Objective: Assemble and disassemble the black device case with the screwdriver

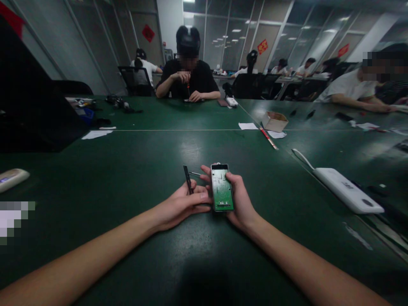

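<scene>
In my right hand [240, 195] is a handheld electronic device [222, 191] with its green circuit board exposed inside a pale-edged case. My right thumb presses on the board's right edge. My left hand [188, 202] is closed around a narrow flat black piece [187, 176] that sticks up from the fingers. A thin metal shaft [195, 173] lies between the two hands near the right fingertips; which hand holds it I cannot tell. The left fingertips reach the left side of the device, above the green table [153, 263].
To the right lies a white power bank [347, 189] with a cable. Farther off are a small cardboard box [274, 121], a red stick [268, 139] and papers [247, 126]. A white rounded object [12, 179] sits at left. Across the table a person [188, 80] works with a screwdriver.
</scene>
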### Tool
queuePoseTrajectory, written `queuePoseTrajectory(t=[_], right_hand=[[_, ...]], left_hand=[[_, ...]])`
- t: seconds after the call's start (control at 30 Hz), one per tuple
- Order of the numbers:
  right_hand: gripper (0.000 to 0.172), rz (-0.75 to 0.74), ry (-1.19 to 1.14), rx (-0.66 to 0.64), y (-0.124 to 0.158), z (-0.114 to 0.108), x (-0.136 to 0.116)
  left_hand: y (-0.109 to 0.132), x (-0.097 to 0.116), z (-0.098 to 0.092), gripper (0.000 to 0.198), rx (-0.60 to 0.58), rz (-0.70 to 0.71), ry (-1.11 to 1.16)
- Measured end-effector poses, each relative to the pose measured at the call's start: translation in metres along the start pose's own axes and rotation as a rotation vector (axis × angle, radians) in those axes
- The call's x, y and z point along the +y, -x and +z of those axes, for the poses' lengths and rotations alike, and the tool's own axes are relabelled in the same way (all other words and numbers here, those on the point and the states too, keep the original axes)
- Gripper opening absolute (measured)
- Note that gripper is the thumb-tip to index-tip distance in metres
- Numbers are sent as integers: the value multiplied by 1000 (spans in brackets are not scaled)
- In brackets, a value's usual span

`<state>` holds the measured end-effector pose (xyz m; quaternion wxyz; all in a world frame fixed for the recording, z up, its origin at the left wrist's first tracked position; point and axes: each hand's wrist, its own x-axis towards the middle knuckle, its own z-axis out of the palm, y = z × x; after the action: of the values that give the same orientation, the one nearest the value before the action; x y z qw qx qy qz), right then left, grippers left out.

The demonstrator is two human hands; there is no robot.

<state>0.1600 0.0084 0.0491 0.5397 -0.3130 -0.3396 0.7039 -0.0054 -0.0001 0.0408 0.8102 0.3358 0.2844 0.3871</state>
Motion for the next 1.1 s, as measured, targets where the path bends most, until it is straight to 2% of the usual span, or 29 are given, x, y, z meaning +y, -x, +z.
queuePoseTrajectory(t=[0.1, 0.2, 0.4, 0.53, 0.6, 0.83, 0.97, 1.1], right_hand=[[40, -138, 143, 55, -3, -2, 8], [45, -168, 215, 22, -6, -6, 13], [62, -68, 233, -146, -7, -12, 12], [62, -17, 190, -294, -4, -12, 5], [63, -12, 171, -321, -3, -12, 1], [58, 27, 131, -286, -2, -9, -8], [55, -7, 104, -242, 0, -7, -13], [54, -56, 110, -172, -2, -8, -19]], left_hand=[[0, -13, 9, 37, 9, 56, -5], [1, -15, 12, 39, 52, 98, -43], [2, -1, 8, 38, 56, 66, -16], [2, 8, 2, 34, 6, 49, 94], [1, 11, 1, 32, -5, 47, 93], [1, 16, 2, 33, 10, 20, 32], [-1, 19, 3, 32, 31, -4, -48], [-2, 27, 0, 44, 64, -55, 23]])
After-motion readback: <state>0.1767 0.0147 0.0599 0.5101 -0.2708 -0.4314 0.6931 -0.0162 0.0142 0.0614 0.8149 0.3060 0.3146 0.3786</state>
